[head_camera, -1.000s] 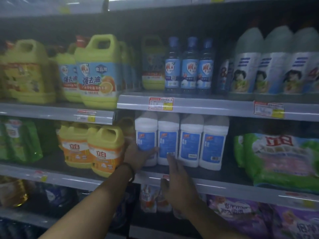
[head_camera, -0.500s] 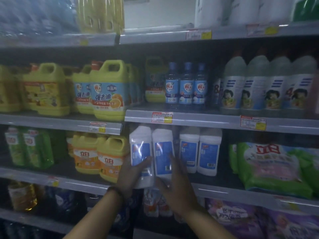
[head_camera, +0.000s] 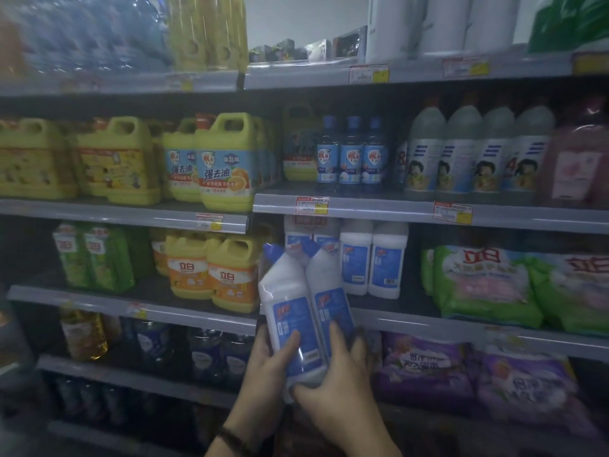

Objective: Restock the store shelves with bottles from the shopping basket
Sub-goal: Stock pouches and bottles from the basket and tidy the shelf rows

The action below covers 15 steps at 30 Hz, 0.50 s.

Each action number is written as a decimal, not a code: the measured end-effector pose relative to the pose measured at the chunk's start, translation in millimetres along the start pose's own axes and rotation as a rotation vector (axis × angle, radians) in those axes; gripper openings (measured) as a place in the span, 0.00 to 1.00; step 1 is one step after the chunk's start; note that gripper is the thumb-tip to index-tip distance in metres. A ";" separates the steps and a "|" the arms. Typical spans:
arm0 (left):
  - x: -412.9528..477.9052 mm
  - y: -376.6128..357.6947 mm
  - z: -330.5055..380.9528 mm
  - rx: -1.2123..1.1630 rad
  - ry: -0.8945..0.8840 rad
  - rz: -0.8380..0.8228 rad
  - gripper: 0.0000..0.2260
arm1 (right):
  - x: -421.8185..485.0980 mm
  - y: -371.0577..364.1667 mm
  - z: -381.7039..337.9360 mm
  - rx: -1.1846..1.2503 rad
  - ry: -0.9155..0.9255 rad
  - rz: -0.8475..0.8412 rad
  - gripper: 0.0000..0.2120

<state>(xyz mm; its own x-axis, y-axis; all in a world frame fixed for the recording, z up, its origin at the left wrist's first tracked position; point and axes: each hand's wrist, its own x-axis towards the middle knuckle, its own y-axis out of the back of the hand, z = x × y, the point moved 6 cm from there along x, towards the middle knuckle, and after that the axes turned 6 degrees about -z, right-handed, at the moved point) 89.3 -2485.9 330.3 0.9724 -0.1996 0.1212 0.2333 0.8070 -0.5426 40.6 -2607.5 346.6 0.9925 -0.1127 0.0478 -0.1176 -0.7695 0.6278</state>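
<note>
**Q:** What has changed?

**A:** One second ago, four white bottles stood upright along the shelf (head_camera: 428,319), with both hands at the left two. Half a second ago, those two were tipping forward. The pair (head_camera: 298,311) is now off the shelf, in front of its edge. The two bottles are tilted, caps up and to the left, and touch side by side. They appear to be film-wrapped together.

**Q:** State of the hands?

**A:** Both are grasping. The left hand (head_camera: 263,367) holds the lower body of the left bottle, thumb across the label. The right hand (head_camera: 339,390) holds the base of the right bottle, fingers (head_camera: 341,341) curled over its label.

**Q:** What is left on the shelf?

**A:** A row (head_camera: 372,258) of two matching bottles stands upright. More bottles show behind the vacated spot.

**Q:** What does this mean for the task?

**A:** The pair has moved away from the shelf, which is the reverse of stocking. This is probably a rearrangement, not a placement. The basket is not in view. The step is not complete until the pair stands upright in the open spot beside the row.
</note>
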 end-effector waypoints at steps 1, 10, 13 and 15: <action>-7.6 -3.7 1.3 -0.030 0.010 -0.022 0.18 | -4.9 2.0 -5.6 0.003 0.003 -0.010 0.66; -26.5 -18.9 13.6 0.050 0.009 -0.308 0.24 | -5.2 41.8 -1.9 0.368 0.170 0.113 0.37; -16.0 -13.7 25.0 0.186 0.015 -0.331 0.23 | -5.9 59.2 6.6 0.647 0.178 0.106 0.28; -1.1 -5.2 27.4 0.297 0.013 -0.226 0.18 | -3.4 62.2 13.9 0.911 0.158 0.049 0.26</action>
<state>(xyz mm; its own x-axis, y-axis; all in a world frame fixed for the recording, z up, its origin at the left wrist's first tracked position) 87.3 -2474.7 355.7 0.8960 -0.3970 0.1990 0.4372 0.8674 -0.2378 29.4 -2663.7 374.7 0.9710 -0.1226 0.2053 -0.0745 -0.9709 -0.2276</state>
